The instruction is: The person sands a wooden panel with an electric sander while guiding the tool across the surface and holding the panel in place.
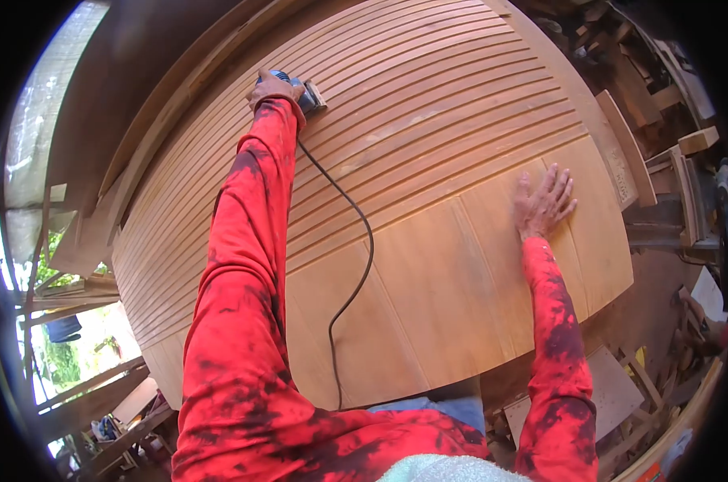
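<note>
Timber offcuts (697, 140) crowd the right of the frame and greenery (61, 361) shows through an opening at lower left, as a person in a red, dark-blotched top leans over a broad wooden panel (428, 281) that fills the center. Narrow grooves run side by side across the panel's upper part; the part nearest the person is smoother, crossed by a few thin seams. Reaching to the upper left, the left hand (266, 90) is closed around a blue-and-dark power tool (309, 98), apparently a sander, which looks to be resting on the grooved wood; the exact placing of the fingers is hard to make out. At right of center, the right hand (545, 201) lies palm down on the smooth part, fingers spread, gripping nothing. A dark cord (372, 233) curves from the tool down across the panel to its near edge, passing between the two sleeves. Judging by the tool's place, the step in hand is the smoothing of the grooved area, though a still frame cannot show whether the motor runs. Another pass would call for an even, level grip, with the cord held clear of the tool's path.
</note>
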`<state>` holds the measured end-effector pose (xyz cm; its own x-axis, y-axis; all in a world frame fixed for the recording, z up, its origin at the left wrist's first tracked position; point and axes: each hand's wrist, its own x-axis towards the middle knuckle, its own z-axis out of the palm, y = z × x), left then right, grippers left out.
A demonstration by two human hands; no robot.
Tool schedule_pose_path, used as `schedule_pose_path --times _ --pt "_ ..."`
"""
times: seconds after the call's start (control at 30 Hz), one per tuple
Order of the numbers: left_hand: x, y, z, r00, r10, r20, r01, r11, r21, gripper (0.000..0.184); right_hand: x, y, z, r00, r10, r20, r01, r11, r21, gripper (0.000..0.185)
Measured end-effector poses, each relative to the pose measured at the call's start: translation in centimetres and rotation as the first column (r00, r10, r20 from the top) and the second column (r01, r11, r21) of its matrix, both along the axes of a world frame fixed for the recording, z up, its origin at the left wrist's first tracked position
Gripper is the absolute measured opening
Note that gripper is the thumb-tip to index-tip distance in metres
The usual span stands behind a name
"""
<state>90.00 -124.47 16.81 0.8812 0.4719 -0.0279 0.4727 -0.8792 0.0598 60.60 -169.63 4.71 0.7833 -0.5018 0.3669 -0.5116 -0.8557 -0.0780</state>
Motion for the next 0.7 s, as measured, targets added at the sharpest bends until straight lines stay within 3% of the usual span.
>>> schedule_pose_path --times 0.07,0.13,0.4,0.47,0.7 --pt "-0.8 2.0 0.2 1.000 0.021 -0.009 -0.021 1.000 -0.009 0.096 0.1 -0.1 -0.2 1.000 -0.018 -0.013 0.018 1.000 -0.021 0.080" --pt "-1.5 4.2 0.3 0.996 0.025 -0.089 -0.024 1.000 0.005 0.119 0.1 -0.2 -0.4 1.000 -0.012 -0.014 0.012 1.000 -0.028 0.081" --pt "-3.1 12.3 -0.7 0.995 0.020 -0.093 -0.017 0.999 0.035 0.122 0.3 -0.4 -0.8 0.999 -0.035 -0.033 0.033 0.998 -0.050 0.081" --pt "-3.7 13.6 -0.8 0.998 0.039 -0.045 -0.038 0.999 0.003 0.101 0.4 -0.5 -0.9 0.999 -0.032 -0.031 0.031 0.998 -0.049 0.080" --pt "-5.3 17.1 -1.2 0.997 0.066 -0.037 -0.066 0.998 0.002 0.112 0.6 -1.3 -1.5 0.999 -0.030 -0.034 0.028 0.999 -0.043 0.079"
